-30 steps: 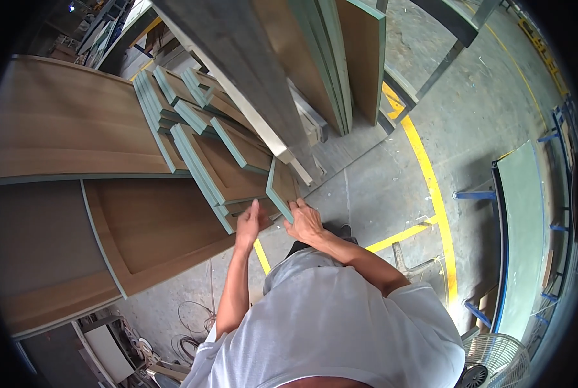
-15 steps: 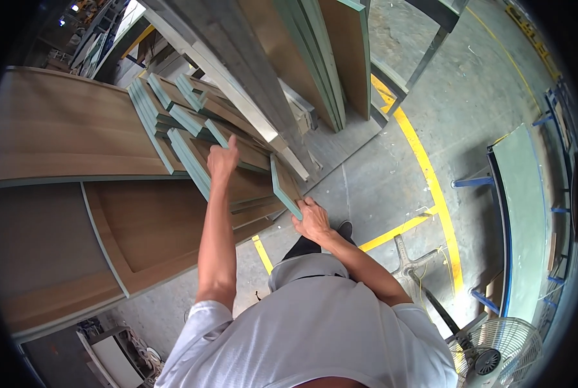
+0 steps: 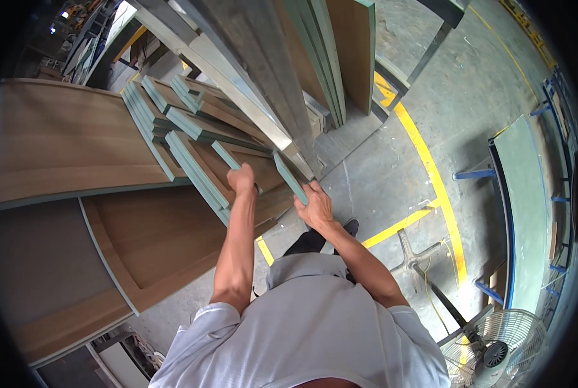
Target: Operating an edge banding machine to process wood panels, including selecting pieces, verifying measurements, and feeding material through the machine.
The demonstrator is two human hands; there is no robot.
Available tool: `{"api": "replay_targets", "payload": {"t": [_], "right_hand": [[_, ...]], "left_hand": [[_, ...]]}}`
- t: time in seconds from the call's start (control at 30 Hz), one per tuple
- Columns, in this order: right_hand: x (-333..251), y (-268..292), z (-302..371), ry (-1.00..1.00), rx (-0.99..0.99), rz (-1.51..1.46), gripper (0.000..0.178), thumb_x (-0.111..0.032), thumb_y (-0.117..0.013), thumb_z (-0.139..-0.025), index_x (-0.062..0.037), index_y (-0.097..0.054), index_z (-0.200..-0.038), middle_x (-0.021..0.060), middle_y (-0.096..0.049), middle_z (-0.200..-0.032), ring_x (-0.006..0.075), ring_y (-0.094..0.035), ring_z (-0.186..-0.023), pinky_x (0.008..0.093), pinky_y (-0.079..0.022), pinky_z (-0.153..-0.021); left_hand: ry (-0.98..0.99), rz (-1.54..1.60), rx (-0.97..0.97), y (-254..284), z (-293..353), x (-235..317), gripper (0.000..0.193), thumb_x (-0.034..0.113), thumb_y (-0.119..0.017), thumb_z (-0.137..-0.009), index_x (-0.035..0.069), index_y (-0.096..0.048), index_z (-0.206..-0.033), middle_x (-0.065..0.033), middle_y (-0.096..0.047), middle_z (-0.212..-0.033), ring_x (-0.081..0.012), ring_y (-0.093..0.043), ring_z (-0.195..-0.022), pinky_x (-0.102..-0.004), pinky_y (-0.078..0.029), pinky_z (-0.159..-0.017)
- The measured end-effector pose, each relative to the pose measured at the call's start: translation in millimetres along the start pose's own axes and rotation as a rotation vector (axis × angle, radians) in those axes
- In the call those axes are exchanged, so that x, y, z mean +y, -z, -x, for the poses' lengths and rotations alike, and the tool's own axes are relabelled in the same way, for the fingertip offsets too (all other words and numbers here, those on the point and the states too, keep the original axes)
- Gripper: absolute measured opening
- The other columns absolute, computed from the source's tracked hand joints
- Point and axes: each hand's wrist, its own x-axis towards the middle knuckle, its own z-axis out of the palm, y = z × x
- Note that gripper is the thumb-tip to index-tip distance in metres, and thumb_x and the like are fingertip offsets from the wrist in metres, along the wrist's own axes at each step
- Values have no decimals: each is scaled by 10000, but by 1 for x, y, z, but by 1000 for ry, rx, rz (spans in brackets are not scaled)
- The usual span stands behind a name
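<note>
In the middle, my left hand (image 3: 241,180) is closed on the near corner of a brown cabinet door panel (image 3: 253,163) with a pale green edge. My right hand (image 3: 315,205) grips the near end of another green-edged panel (image 3: 290,178), which stands tilted just right of the first. Thumb and fingers hold its edge; part of the grip is hidden. Left of my left hand lean several similar panels (image 3: 195,171), stacked close together.
Large brown panels (image 3: 69,139) lie at the left. A grey metal post (image 3: 256,64) rises ahead, with tall panels (image 3: 350,58) upright behind it. Yellow floor lines (image 3: 425,158), a standing fan (image 3: 496,352) and a rack with a green board (image 3: 522,200) are to the right.
My left hand has shifted right and nearer, along with the panel it holds, which now sits apart from the stack. My right hand has moved slightly up and right with its panel.
</note>
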Motion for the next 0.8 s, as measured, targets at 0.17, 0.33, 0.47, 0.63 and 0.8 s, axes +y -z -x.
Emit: {"api": "replay_targets", "payload": {"t": [0.17, 0.33, 0.47, 0.63, 0.8], "right_hand": [[10, 4, 10, 46, 50, -72, 263, -158, -672, -794, -28, -633, -1019, 157, -584, -947, 380, -616, -854, 468, -514, -740], [26, 12, 32, 49, 53, -77, 282, -121, -676, -791, -38, -658, -1059, 148, -610, -958, 356, -637, -833, 427, -525, -713], [33, 20, 38, 23, 45, -106, 283, -144, -676, -799, -30, -641, -1056, 141, -596, -954, 360, -624, -843, 439, -518, -716], [33, 26, 32, 33, 40, -86, 304, -142, -686, -792, -26, -642, -1069, 134, -599, -965, 352, -627, -847, 429, -518, -722], [25, 27, 26, 73, 3, -79, 311, -157, -684, -795, -24, -642, -1074, 142, -597, -974, 358, -624, -861, 430, -516, -739]], "left_hand": [[-134, 141, -89, 20, 64, -43, 219, 109, -627, -833, -98, -604, -901, -132, -659, -837, -182, -577, -751, -380, -477, -692], [-293, 94, -42, 30, 111, -83, 163, 114, -613, -864, -45, -600, -894, -47, -595, -741, -117, -510, -696, -320, -441, -645], [-268, 139, -82, 45, 132, -100, 182, 136, -614, -883, -44, -599, -907, -30, -583, -732, -104, -486, -673, -296, -421, -620], [-244, 123, -46, 50, 152, -107, 169, 133, -585, -903, -33, -569, -928, -41, -567, -699, -122, -508, -638, -301, -436, -607], [-188, 126, -63, 54, 162, -111, 180, 137, -595, -914, -20, -587, -1001, -59, -622, -748, -126, -561, -667, -294, -469, -636]]}}
